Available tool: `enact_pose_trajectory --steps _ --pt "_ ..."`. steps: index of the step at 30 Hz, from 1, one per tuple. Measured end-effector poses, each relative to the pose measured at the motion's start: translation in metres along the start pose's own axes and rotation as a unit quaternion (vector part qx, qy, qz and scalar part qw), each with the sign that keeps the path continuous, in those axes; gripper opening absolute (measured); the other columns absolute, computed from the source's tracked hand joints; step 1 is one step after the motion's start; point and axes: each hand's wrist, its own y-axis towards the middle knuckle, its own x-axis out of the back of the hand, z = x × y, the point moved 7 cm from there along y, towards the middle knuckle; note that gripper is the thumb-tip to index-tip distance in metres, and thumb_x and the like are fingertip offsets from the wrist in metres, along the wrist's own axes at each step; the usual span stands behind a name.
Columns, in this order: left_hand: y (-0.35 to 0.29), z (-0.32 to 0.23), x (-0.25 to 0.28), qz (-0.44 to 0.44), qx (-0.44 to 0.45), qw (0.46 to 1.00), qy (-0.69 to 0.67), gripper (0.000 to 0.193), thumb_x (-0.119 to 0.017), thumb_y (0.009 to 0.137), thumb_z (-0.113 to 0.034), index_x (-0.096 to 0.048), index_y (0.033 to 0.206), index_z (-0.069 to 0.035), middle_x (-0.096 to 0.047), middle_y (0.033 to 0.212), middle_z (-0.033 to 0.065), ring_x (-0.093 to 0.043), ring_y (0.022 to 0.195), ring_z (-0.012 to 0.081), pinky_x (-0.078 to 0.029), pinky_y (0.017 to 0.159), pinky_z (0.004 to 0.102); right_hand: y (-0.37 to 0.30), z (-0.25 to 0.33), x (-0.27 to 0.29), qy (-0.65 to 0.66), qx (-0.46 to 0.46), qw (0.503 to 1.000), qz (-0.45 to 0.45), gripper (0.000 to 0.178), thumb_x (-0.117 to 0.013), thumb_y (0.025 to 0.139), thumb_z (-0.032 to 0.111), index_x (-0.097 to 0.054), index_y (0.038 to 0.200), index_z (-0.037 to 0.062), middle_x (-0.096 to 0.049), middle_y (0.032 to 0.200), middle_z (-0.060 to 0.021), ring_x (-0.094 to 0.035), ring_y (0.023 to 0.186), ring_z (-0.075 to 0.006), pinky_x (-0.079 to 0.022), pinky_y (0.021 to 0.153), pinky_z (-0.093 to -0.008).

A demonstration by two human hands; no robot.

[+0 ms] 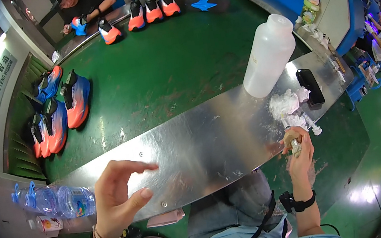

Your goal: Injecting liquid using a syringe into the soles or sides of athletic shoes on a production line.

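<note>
My left hand (pixel 121 191) hovers over the near metal edge (pixel 194 143) of the work table, thumb and fingers apart, nothing in it. At the table's right front edge, my right hand (pixel 301 159) has its fingers closed around a small tan and whitish lump (pixel 294 143); its exact kind I cannot make out. Just beyond that hand lies crumpled white tissue (pixel 287 104). Behind the tissue a large white plastic bottle (pixel 267 58) stands upright. A black phone (pixel 310 86) rests to the right of the tissue.
Orange and blue sneakers (pixel 76 99) stand on the green belt (pixel 158 69) at left, with more sneakers (pixel 153 10) along its far side. Clear water bottles (pixel 72 200) lie at the left end. Across the belt, a person (pixel 84 2) handles a blue shoe piece (pixel 79 26).
</note>
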Motion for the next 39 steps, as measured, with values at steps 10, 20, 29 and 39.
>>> enact_pose_trajectory --steps 10,20,29,39 --pt "0.05 -0.092 -0.069 0.115 -0.319 0.936 -0.096 0.099 -0.087 0.051 -0.028 -0.021 0.12 -0.004 -0.058 0.11 0.0202 -0.054 0.104 0.0324 -0.033 0.089 0.0388 0.0 -0.001 0.0 -0.025 -0.038 0.999 -0.017 0.043 -0.027 0.095 0.031 -0.054 0.104 -0.0017 -0.059 0.089 -0.0111 -0.058 0.066 -0.0184 -0.043 0.049 -0.0238" --pt "-0.015 0.067 -0.026 0.108 0.019 0.946 0.306 0.018 -0.069 0.069 -0.004 -0.065 0.087 -0.008 -0.065 0.089 0.0031 -0.06 0.087 0.0216 -0.044 0.08 0.0311 -0.005 0.007 0.005 -0.059 -0.033 0.997 -0.043 0.039 -0.031 0.094 0.027 -0.054 0.104 -0.0021 -0.058 0.088 -0.0108 -0.058 0.067 -0.0179 -0.041 0.049 -0.0232" --pt "-0.084 0.135 0.031 -0.003 0.06 0.795 0.604 0.044 -0.056 0.081 -0.031 -0.052 0.122 -0.016 -0.04 0.134 0.0083 -0.034 0.125 0.028 -0.019 0.104 0.0445 0.005 -0.002 -0.017 -0.047 0.009 0.999 0.017 0.038 -0.031 0.094 0.026 -0.053 0.108 -0.0017 -0.057 0.091 -0.0114 -0.058 0.069 -0.0178 -0.042 0.05 -0.0223" --pt "-0.082 0.133 0.033 -0.074 0.054 0.807 0.584 0.039 -0.061 0.077 -0.03 -0.06 0.113 -0.016 -0.049 0.127 0.0073 -0.039 0.123 0.0261 -0.022 0.103 0.0438 -0.003 -0.012 -0.025 -0.017 0.041 0.999 -0.008 0.039 -0.032 0.093 0.027 -0.05 0.112 -0.0016 -0.055 0.095 -0.012 -0.057 0.071 -0.0181 -0.042 0.05 -0.0224"
